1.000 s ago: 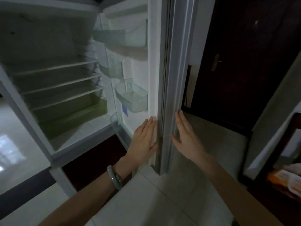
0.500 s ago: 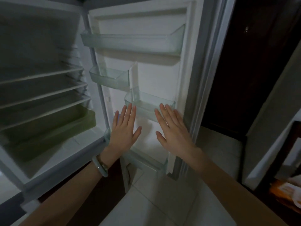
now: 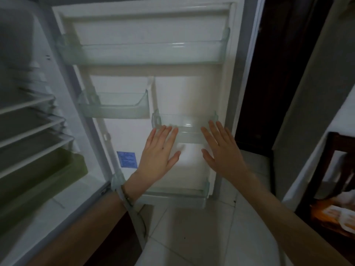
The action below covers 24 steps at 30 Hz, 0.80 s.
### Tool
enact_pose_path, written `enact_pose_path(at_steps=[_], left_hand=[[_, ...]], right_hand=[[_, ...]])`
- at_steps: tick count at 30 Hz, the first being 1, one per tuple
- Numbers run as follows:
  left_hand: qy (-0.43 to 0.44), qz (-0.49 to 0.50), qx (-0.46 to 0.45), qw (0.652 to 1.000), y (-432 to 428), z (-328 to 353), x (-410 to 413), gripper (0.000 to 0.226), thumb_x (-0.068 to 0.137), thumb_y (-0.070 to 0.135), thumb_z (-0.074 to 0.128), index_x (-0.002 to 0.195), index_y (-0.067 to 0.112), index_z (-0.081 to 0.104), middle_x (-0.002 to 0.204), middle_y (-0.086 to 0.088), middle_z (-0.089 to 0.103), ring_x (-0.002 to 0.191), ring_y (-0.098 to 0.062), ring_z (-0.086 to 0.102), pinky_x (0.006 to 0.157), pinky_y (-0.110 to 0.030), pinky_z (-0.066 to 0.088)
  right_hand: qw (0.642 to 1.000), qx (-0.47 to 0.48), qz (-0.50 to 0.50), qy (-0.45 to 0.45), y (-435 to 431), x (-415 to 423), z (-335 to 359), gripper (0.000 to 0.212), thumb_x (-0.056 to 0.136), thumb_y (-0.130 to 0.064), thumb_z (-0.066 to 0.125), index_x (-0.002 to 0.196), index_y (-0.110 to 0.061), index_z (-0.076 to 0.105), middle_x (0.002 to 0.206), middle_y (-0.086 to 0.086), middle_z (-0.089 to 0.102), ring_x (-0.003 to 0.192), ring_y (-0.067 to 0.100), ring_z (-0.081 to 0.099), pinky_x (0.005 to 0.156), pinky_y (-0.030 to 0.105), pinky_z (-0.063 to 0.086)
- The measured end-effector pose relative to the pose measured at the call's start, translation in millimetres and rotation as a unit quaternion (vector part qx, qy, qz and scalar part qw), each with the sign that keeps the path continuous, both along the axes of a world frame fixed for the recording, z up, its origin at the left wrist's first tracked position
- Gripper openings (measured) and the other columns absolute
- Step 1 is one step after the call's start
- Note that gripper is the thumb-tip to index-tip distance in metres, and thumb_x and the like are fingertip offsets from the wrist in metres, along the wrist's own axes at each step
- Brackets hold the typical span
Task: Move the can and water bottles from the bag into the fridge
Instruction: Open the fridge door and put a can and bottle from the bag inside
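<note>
Door [image 3: 192,89] swung wider | left hand [image 3: 158,156], right hand [image 3: 223,152] grip released, flat | tiled floor [image 3: 192,227]

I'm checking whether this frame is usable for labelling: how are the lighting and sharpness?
Head view: dim overall, brightest on the white inner fridge door panel; small glare streaks on the clear plastic door bins; the wire shelves at left are motion-smeared; both open hands, left hand and right hand, are fairly sharp; wide-angle bending at the edges.

left hand [image 3: 157,154] and right hand [image 3: 223,152], flat and empty, before open fridge door [image 3: 134,139].
</note>
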<state>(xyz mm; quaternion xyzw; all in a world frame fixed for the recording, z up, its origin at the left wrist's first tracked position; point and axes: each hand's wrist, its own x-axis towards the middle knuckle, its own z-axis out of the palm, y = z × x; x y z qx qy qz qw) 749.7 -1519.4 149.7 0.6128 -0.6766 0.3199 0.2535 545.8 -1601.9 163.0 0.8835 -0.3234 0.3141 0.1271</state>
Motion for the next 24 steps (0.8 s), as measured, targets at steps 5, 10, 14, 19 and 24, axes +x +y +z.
enact_pose_path(at_steps=[5,10,14,19,24], left_hand=[[-0.001,0.005,-0.002,1.000,-32.0,-1.0,-1.7,0.064,0.088,0.033,0.054,0.141,0.006,0.033,0.139,-0.018,0.045,0.132,-0.032,0.036,0.113,-0.045,0.021],[0.006,0.028,-0.005,1.000,-60.4,-1.1,-5.8,0.064,0.086,0.032,0.057,0.140,0.005,0.036,0.137,-0.019,0.047,0.130,-0.033,0.038,0.111,-0.047,0.024],[0.004,0.050,0.000,0.999,-79.0,-1.7,-7.5,0.066,0.084,0.031,0.058,0.141,0.005,0.035,0.136,-0.019,0.047,0.130,-0.033,0.036,0.111,-0.048,0.025],[0.009,0.081,0.023,0.996,-97.7,-1.9,-10.2,0.068,0.083,0.032,0.056,0.142,0.005,0.033,0.138,-0.019,0.046,0.130,-0.034,0.037,0.112,-0.048,0.024],[0.010,0.097,0.048,0.994,-110.0,1.7,-11.2,0.074,0.081,0.031,0.061,0.143,0.004,0.031,0.140,-0.020,0.044,0.131,-0.035,0.037,0.113,-0.048,0.023]], right_hand=[[1.000,0.003,-0.012,0.005,-33.2,2.7,2.7,0.069,0.082,-0.021,0.062,0.141,-0.009,0.028,0.148,0.021,0.028,0.136,0.038,0.026,0.108,0.049,0.018],[1.000,0.018,-0.004,0.012,-67.0,6.4,5.5,0.076,0.075,-0.014,0.068,0.140,-0.008,0.027,0.145,0.025,0.032,0.133,0.042,0.032,0.106,0.050,0.019],[0.999,0.036,0.000,0.018,-92.0,10.8,6.6,0.078,0.074,-0.011,0.067,0.141,-0.007,0.028,0.147,0.024,0.030,0.134,0.041,0.030,0.107,0.048,0.020],[0.998,0.049,0.005,0.031,-115.4,15.8,8.2,0.080,0.074,-0.010,0.065,0.143,-0.008,0.025,0.148,0.023,0.027,0.135,0.040,0.028,0.107,0.051,0.025],[0.997,0.072,0.010,0.022,-131.2,23.2,10.2,0.078,0.079,-0.011,0.060,0.145,-0.010,0.018,0.152,0.021,0.018,0.139,0.036,0.019,0.111,0.050,0.022]])
